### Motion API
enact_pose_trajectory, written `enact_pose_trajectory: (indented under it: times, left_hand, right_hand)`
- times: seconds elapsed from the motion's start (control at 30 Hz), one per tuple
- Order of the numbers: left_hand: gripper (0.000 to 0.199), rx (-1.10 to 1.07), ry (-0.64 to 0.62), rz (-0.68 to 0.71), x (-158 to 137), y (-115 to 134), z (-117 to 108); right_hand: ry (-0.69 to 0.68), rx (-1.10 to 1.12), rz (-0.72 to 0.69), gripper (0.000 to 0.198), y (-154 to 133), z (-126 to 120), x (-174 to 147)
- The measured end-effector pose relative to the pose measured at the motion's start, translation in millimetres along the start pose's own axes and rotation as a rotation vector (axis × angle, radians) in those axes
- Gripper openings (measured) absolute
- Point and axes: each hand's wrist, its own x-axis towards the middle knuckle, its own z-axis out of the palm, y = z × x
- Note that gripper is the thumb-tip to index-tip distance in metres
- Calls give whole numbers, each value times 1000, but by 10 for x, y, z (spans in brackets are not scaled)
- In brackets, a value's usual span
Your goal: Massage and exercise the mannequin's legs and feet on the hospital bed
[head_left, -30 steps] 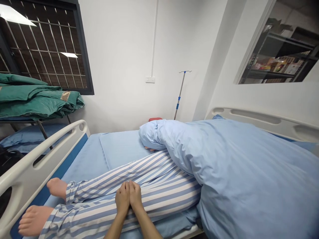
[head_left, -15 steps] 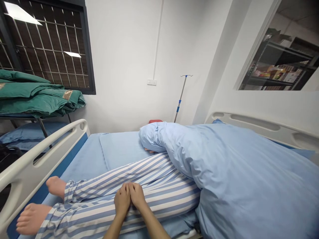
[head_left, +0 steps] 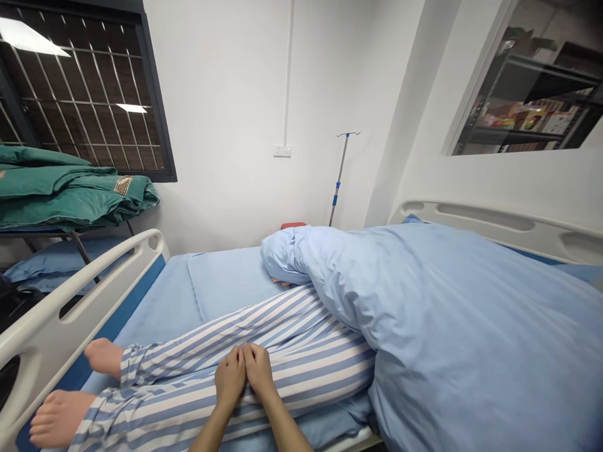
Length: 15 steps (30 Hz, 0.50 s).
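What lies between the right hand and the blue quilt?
The head view shows striped trousers between the right hand and the blue quilt.

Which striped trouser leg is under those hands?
The nearer trouser leg: left hand and right hand rest on it; the farther trouser leg lies beyond them.

The striped trousers (head_left: 325, 376) are white with blue bands running lengthwise, creased toward the cuffs (head_left: 89, 414). They clothe two outstretched legs (head_left: 207, 336) lying along the bed (head_left: 230, 276), slightly apart at the ankles. Bare feet (head_left: 63, 417) project from the cuffs; a blue quilt (head_left: 424, 307) covers the opposite end.
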Motion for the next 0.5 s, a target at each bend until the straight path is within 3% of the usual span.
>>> enact_pose_trajectory:
  times: [0.17, 0.33, 0.5]
  left_hand:
    - [30, -246, -38, 7, 114, 102, -88]
    - [46, -543, 57, -162, 205, 277, -71]
    - [40, -419, 97, -81, 142, 258, 114]
  right_hand:
    - [1, 99, 37, 41, -28, -28, 33]
    - [20, 231, 61, 44, -42, -79, 75]
    - [33, 233, 76, 41, -20, -79, 70]
